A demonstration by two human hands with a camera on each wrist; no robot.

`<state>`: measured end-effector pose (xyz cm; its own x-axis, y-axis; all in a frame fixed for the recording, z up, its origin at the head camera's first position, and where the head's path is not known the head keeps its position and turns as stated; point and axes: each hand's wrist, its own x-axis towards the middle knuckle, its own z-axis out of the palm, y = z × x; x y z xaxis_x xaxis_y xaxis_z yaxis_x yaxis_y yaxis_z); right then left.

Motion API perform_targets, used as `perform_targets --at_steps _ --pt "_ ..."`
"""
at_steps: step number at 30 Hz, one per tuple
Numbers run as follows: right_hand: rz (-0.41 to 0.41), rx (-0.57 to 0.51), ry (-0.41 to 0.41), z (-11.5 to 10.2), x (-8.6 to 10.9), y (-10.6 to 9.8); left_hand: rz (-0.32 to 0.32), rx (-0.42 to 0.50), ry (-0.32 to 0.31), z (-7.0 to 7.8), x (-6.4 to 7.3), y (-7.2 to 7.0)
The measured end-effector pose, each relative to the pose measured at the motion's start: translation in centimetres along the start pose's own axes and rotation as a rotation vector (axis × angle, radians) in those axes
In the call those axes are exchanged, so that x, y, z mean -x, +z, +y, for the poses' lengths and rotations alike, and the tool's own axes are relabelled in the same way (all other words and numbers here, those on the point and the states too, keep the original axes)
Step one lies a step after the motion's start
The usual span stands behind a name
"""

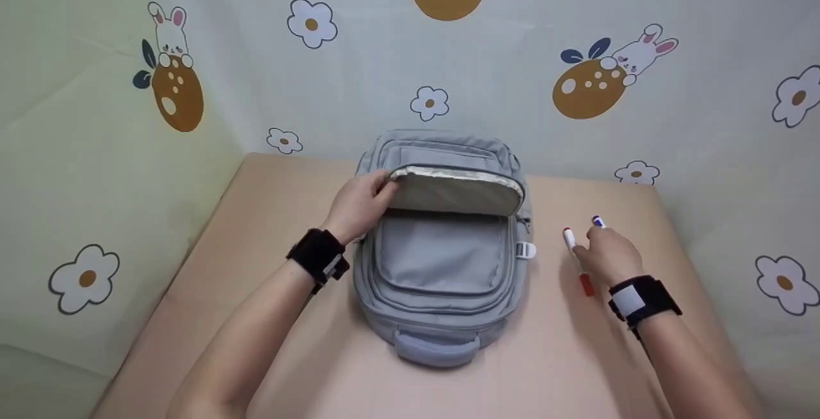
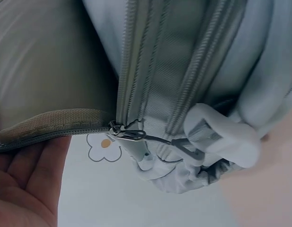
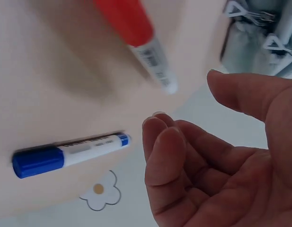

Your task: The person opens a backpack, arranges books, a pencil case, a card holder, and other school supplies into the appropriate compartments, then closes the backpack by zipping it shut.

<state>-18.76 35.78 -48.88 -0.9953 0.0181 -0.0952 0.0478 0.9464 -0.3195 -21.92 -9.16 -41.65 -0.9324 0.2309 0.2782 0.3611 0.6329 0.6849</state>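
Note:
A grey backpack [image 1: 442, 252] lies on its back on the table, its carry handle [image 1: 439, 348] toward me. My left hand [image 1: 359, 207] grips the edge of the front pocket flap [image 1: 455, 195] and holds it folded up. In the left wrist view, the fingers [image 2: 41, 165] lie behind the zipped flap edge, near a zipper pull [image 2: 129, 136]. To the right of the backpack, my right hand [image 1: 612, 255] hovers by two markers, thumb and fingers apart with nothing between them. A red-capped marker [image 3: 155, 64] and a blue-capped marker [image 3: 89, 151] lie there.
White fabric with printed rabbits and flowers [image 1: 429, 104] hangs behind and to the left of the table [image 1: 288, 342]. A white buckle [image 1: 526, 250] sticks out from the backpack's right side.

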Motion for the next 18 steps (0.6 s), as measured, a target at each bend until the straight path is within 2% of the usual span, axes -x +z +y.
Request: perform_targets --at_steps 5,9,13,18 --pt "-0.08 -0.053 0.076 0.5 -0.1 0.6 0.017 0.015 -0.012 0.4 -0.5 -0.1" --pt "-0.096 -0.076 0.088 0.6 -0.2 0.9 0.015 0.027 -0.013 0.6 -0.6 -0.2" --pt "-0.099 -0.079 0.078 0.9 -0.3 1.3 0.014 0.03 -0.004 0.6 -0.5 -0.2" --pt "-0.056 -0.042 0.028 1.2 -0.4 2.1 0.012 0.028 -0.005 0.6 -0.3 -0.1"
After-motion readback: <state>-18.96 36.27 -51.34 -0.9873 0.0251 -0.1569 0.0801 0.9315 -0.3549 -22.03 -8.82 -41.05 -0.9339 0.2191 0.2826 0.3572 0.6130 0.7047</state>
